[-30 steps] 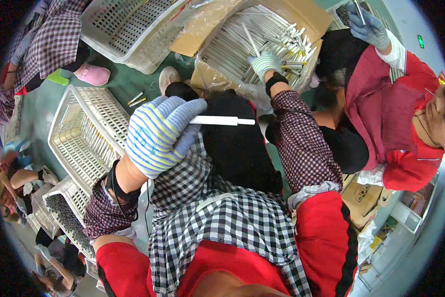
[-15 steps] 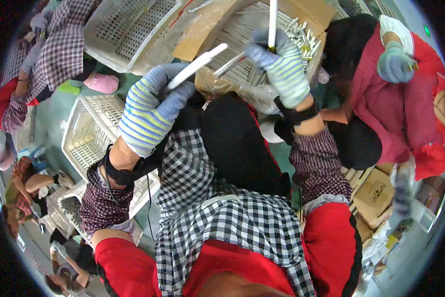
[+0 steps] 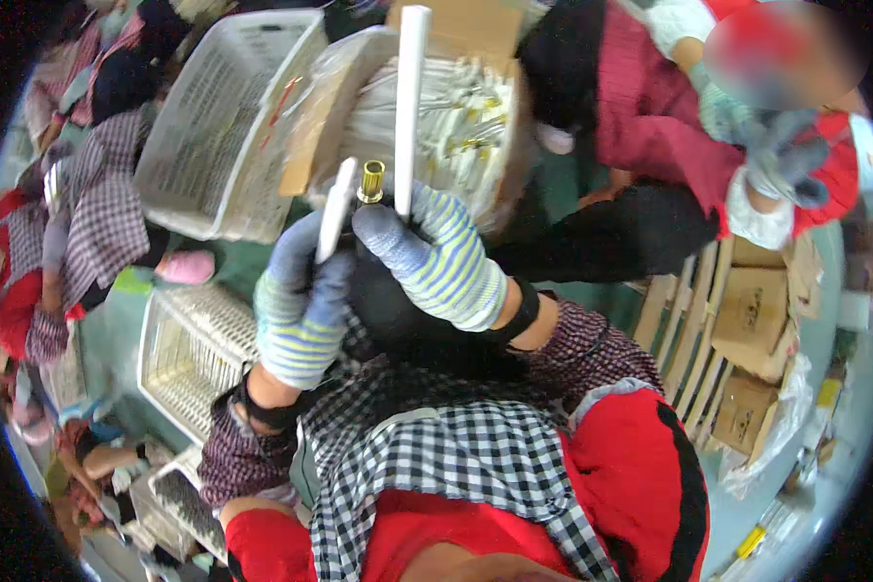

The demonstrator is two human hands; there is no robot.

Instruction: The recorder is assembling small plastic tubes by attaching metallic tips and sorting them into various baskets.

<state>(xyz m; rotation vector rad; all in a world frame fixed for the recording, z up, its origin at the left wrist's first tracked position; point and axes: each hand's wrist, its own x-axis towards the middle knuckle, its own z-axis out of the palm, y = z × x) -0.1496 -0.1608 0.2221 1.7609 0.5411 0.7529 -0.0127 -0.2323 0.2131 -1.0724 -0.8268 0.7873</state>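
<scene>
My left hand (image 3: 305,306), in a blue, white and yellow striped knitted glove, is closed round a short white tube (image 3: 335,211) that points up. My right hand (image 3: 446,257), gloved alike, grips a long white tube (image 3: 412,107) standing nearly upright. By the right thumb, a gold-coloured metal fitting (image 3: 371,181) sticks up between the two tubes; which fingers hold it is hidden. The hands are close together over my lap, in front of an open cardboard box (image 3: 305,145) full of white tubes (image 3: 465,116), some with gold-coloured parts.
A large white perforated crate (image 3: 194,126) stands left of the box, with a smaller white basket (image 3: 189,364) nearer me. On the right a co-worker (image 3: 650,116) sits close, gloved hands raised. Flattened cartons (image 3: 752,310) and wooden slats (image 3: 684,325) lie lower right. Other people (image 3: 106,194) work at left.
My right hand has come left and down toward my left hand, bringing the long tube. The gold-coloured fitting now shows between the tubes. The view has shifted; the co-worker's hands have moved together.
</scene>
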